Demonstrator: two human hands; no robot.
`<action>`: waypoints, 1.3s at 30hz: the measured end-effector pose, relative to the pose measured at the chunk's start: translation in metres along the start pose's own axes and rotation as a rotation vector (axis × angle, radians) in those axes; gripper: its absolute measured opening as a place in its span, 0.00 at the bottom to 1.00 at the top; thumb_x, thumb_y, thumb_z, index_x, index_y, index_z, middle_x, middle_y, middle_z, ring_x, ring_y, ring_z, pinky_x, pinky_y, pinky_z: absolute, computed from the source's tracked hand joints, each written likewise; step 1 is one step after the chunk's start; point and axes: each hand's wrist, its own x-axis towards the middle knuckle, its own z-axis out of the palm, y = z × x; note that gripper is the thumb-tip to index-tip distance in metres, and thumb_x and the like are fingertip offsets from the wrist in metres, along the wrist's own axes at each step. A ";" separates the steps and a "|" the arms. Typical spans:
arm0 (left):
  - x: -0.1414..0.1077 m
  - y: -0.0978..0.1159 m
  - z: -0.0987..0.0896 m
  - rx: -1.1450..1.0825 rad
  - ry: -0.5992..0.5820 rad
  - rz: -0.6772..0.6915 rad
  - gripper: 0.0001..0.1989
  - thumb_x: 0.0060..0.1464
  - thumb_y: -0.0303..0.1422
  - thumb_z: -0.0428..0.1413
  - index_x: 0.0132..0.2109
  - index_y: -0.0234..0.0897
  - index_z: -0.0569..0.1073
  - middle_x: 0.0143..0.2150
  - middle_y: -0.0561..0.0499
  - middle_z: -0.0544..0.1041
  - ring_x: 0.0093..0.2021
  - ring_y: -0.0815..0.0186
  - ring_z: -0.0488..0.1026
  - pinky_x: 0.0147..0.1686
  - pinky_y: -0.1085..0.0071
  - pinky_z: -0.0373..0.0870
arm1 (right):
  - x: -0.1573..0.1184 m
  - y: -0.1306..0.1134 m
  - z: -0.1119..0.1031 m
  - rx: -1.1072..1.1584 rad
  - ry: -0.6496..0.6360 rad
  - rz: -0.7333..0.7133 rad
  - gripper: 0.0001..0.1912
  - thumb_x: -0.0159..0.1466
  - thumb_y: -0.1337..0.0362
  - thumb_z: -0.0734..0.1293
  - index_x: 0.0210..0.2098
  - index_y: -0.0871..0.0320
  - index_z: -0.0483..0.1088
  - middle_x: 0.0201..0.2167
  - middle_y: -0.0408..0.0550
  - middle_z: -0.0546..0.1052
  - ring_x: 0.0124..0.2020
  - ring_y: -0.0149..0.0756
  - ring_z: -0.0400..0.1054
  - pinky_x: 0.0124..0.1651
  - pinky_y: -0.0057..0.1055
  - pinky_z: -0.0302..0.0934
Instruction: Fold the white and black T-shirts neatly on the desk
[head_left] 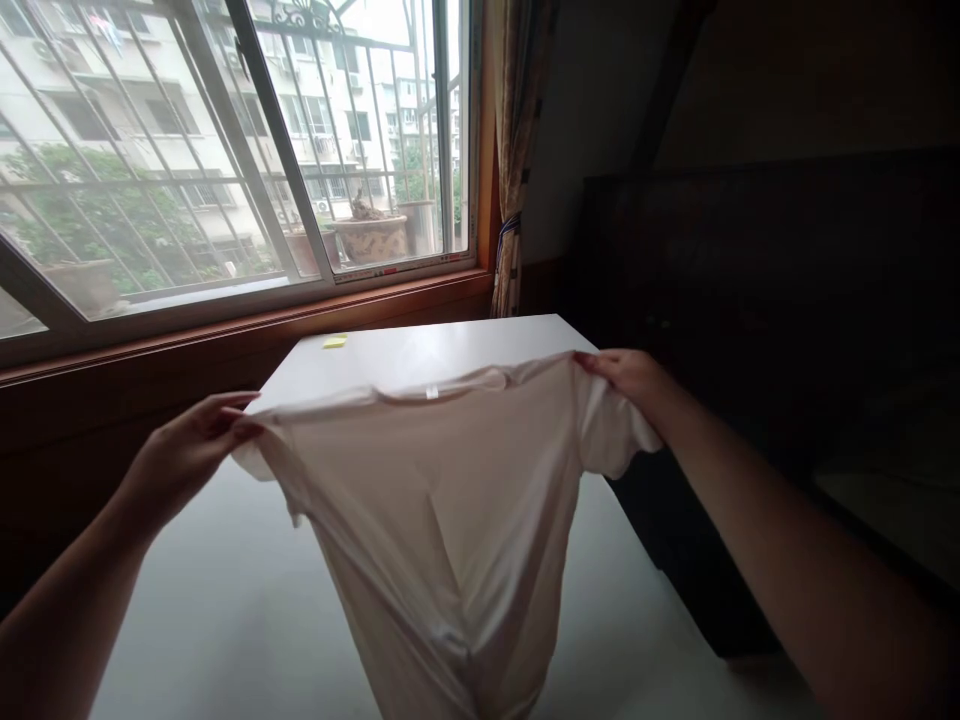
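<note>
A pale, cream-coloured T-shirt point(450, 480) is stretched out in the air between my two hands, its neckline at the top with a small white label at the collar. My left hand point(199, 435) pinches the shirt near the left shoulder and sleeve. At the opposite shoulder, my right hand point(626, 375) grips the cloth, and a short sleeve hangs below it. The body of the shirt drops toward me in loose folds, and its lower end runs out of view at the bottom.
Under the shirt is a white table point(217, 590), with a yellow sticky note point(334, 341) near its far left corner. Beyond it are a barred window point(375, 130) and a tied curtain point(511, 170). Dark furniture point(750, 300) stands on the right.
</note>
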 end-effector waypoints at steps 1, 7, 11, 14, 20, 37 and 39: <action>0.015 0.005 0.001 0.089 0.095 0.033 0.24 0.57 0.45 0.60 0.58 0.44 0.75 0.41 0.52 0.81 0.40 0.59 0.78 0.46 0.61 0.76 | 0.017 -0.006 0.002 -0.112 0.073 -0.096 0.22 0.61 0.42 0.72 0.30 0.55 0.77 0.27 0.52 0.79 0.29 0.43 0.71 0.35 0.39 0.66; 0.037 0.013 0.058 0.314 0.183 0.336 0.16 0.62 0.36 0.53 0.53 0.38 0.76 0.53 0.44 0.77 0.48 0.56 0.77 0.54 0.56 0.74 | 0.042 -0.011 0.051 -0.322 0.205 -0.433 0.13 0.67 0.63 0.66 0.51 0.55 0.74 0.47 0.55 0.80 0.50 0.47 0.70 0.56 0.45 0.63; -0.014 0.014 0.108 0.268 -0.173 0.550 0.13 0.68 0.37 0.51 0.53 0.42 0.77 0.54 0.44 0.77 0.55 0.54 0.73 0.58 0.54 0.71 | -0.012 0.011 0.090 -0.464 -0.054 -0.610 0.15 0.65 0.67 0.66 0.51 0.57 0.75 0.52 0.57 0.76 0.55 0.51 0.68 0.61 0.48 0.60; -0.051 0.017 0.139 0.246 -0.435 0.622 0.15 0.70 0.37 0.49 0.58 0.45 0.75 0.60 0.45 0.75 0.62 0.54 0.69 0.61 0.55 0.69 | -0.064 0.030 0.111 -0.531 -0.446 -0.584 0.17 0.66 0.62 0.68 0.53 0.54 0.75 0.52 0.54 0.75 0.54 0.49 0.69 0.60 0.45 0.62; -0.058 -0.002 0.178 0.318 -0.473 0.635 0.21 0.71 0.36 0.46 0.66 0.45 0.69 0.66 0.44 0.72 0.67 0.52 0.64 0.67 0.49 0.61 | -0.122 0.053 0.128 -0.707 -0.572 -0.504 0.27 0.67 0.53 0.69 0.64 0.51 0.69 0.68 0.54 0.66 0.68 0.57 0.56 0.68 0.54 0.51; -0.002 -0.112 0.140 0.304 -0.308 0.284 0.21 0.69 0.40 0.45 0.60 0.39 0.73 0.64 0.43 0.73 0.70 0.54 0.62 0.69 0.48 0.57 | -0.053 0.059 0.180 -0.611 -0.653 -0.617 0.29 0.70 0.48 0.63 0.68 0.48 0.65 0.74 0.51 0.58 0.73 0.56 0.49 0.72 0.62 0.38; -0.004 -0.104 0.143 0.260 -0.247 0.260 0.19 0.67 0.38 0.47 0.58 0.38 0.74 0.63 0.42 0.73 0.71 0.51 0.61 0.69 0.46 0.58 | -0.048 0.057 0.186 -0.562 -0.575 -0.671 0.25 0.70 0.54 0.65 0.64 0.51 0.70 0.70 0.54 0.65 0.71 0.54 0.55 0.72 0.61 0.42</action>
